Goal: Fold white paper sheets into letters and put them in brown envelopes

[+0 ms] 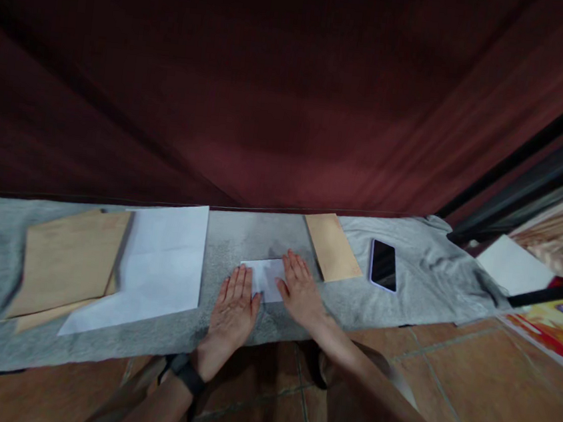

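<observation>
A small folded sheet of white paper [266, 280] lies on the grey cloth in front of me. My left hand [234, 305] rests flat over its left end, fingers stretched forward. Over the right end lies my right hand [300, 292], palm down, with the thumb apart from the fingers. Both hands hide the paper's ends. Just beyond my right hand is a tan envelope [334, 247], set at a slant. Left of my left hand, larger white sheets of paper [166, 259] with a crease across them lie flat.
Several brown envelopes [72, 259] are stacked at the far left, partly over the white sheets. A phone [384, 265] lies at the right. Grey cloth [430, 280] covers the narrow surface. A dark red curtain [273, 103] hangs behind, and tiled floor [465, 378] shows in front.
</observation>
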{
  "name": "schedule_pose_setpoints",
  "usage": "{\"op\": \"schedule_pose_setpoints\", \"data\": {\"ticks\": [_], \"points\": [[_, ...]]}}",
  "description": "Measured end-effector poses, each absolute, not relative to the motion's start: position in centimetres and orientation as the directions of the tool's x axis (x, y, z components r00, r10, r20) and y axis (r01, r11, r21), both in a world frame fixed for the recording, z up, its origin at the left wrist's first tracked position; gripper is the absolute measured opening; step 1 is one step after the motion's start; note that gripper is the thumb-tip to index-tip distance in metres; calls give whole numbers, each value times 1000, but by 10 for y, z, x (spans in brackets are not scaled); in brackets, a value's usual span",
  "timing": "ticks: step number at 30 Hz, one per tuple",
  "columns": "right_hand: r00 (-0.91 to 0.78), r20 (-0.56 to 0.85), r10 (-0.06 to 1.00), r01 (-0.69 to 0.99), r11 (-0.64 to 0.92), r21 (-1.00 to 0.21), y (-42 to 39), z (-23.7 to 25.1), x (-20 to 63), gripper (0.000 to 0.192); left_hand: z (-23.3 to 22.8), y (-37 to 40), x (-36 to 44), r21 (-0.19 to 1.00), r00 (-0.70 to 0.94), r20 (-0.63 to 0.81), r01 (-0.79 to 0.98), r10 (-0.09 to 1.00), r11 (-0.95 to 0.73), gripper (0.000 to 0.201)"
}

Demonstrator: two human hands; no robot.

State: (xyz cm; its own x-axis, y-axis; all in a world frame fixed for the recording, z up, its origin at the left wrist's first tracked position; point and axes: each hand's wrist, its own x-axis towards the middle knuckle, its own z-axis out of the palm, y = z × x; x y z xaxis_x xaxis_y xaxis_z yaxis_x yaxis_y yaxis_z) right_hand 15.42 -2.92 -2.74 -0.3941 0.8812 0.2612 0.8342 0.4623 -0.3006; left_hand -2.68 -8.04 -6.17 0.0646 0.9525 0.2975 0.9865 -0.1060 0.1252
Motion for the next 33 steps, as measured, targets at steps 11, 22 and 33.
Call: {"op": "schedule_pose_setpoints", "data": {"ticks": [11,22,33], "points": [[-575,191,795,738,605,-299,-36,-40,121,50,-57,-81,-39,140,66,246,985,967,-103,61],[-544,133,829,794,559,-239,-34,-41,123,66,-49,-90,-49,235,27,256,968,966,-89,61],[-540,92,837,805,545,-236,-33,-38,123,68,10,-74,-91,252,-78,418,967,905,-33,56]]}}
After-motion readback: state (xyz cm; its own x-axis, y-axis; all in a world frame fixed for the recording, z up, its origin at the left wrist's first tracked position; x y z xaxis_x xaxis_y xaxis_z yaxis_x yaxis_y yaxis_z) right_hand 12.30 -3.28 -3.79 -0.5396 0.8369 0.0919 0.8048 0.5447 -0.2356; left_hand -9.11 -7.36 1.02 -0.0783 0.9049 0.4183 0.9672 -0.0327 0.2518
